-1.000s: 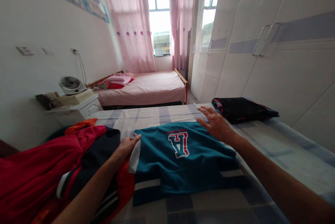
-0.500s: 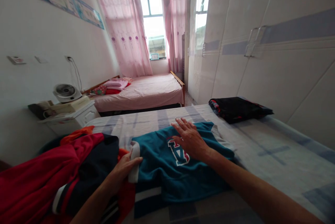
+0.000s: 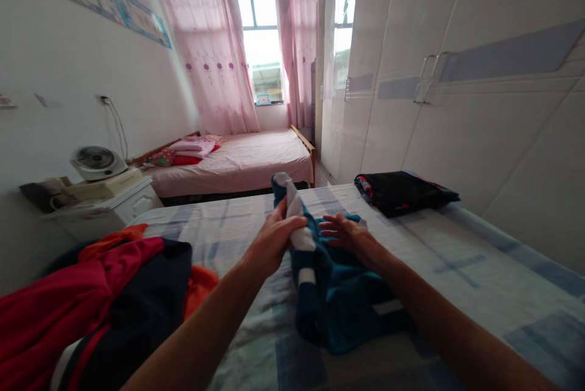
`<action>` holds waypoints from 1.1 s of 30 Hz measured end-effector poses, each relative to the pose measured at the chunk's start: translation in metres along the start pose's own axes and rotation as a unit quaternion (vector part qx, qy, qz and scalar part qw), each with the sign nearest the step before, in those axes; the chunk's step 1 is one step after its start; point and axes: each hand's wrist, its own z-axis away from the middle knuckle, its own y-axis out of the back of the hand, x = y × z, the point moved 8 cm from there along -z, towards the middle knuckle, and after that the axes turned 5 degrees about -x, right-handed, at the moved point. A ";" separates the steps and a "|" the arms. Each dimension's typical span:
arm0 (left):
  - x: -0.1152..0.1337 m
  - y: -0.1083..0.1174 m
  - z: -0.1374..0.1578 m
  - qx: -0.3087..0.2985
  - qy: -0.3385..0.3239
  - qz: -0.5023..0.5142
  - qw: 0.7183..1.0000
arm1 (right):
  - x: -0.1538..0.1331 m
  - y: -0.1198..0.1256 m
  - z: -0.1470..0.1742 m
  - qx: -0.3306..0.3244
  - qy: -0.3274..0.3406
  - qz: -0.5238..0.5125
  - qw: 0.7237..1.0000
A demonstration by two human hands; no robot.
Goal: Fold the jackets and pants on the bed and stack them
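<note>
My left hand (image 3: 274, 236) grips the grey and teal edge of a teal sweatshirt (image 3: 338, 281), holding that side raised off the bed. The garment is partly doubled over, and its letter print is out of sight. Close over its right part is my right hand (image 3: 350, 234), fingers apart; I cannot tell whether they touch the cloth. Beneath the sweatshirt lies a white and blue checked bedsheet (image 3: 457, 293).
Red and navy clothes (image 3: 114, 293) with orange pieces heap at the left. A black folded garment (image 3: 404, 191) lies at the far right of the bed. A pink bed (image 3: 247, 159) stands beyond, a white wardrobe (image 3: 503, 135) along the right, a fan (image 3: 98, 162) at the left.
My left hand has lifted the sweatshirt's left side and carried it right, folding it over the print. My right hand has come off the print and shifted slightly right.
</note>
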 end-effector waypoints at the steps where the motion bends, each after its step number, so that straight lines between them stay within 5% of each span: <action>1: -0.003 -0.019 -0.015 -0.025 0.000 -0.001 1.000 | 0.002 0.014 0.007 0.005 -0.021 -0.076 0.997; 5: -0.030 -0.075 -0.053 -0.115 -0.014 -0.112 0.987 | 0.026 0.061 0.037 0.075 -0.106 -0.281 0.951; 8: -0.041 -0.068 -0.047 -0.078 -0.104 -0.264 0.956 | 0.048 0.073 0.050 0.092 -0.117 -0.266 0.952; 12: -0.053 -0.040 -0.009 -0.016 -0.202 -0.528 0.825 | 0.059 0.066 0.045 0.069 -0.068 -0.184 0.978; 16: -0.079 -0.037 0.015 -0.078 -0.203 -0.628 0.747 | 0.064 0.085 0.042 0.176 -0.047 -0.098 0.978; 24: -0.104 -0.048 0.016 -0.096 -0.202 -0.621 0.751 | 0.089 0.094 0.056 0.244 -0.147 0.115 0.952; 29: -0.109 -0.038 0.015 -0.088 -0.264 -0.611 0.741 | 0.079 0.075 0.057 0.158 -0.162 -0.096 0.969; 33: -0.117 -0.034 0.013 -0.119 -0.293 -0.622 0.717 | 0.063 0.053 0.056 0.044 -0.125 -0.255 0.958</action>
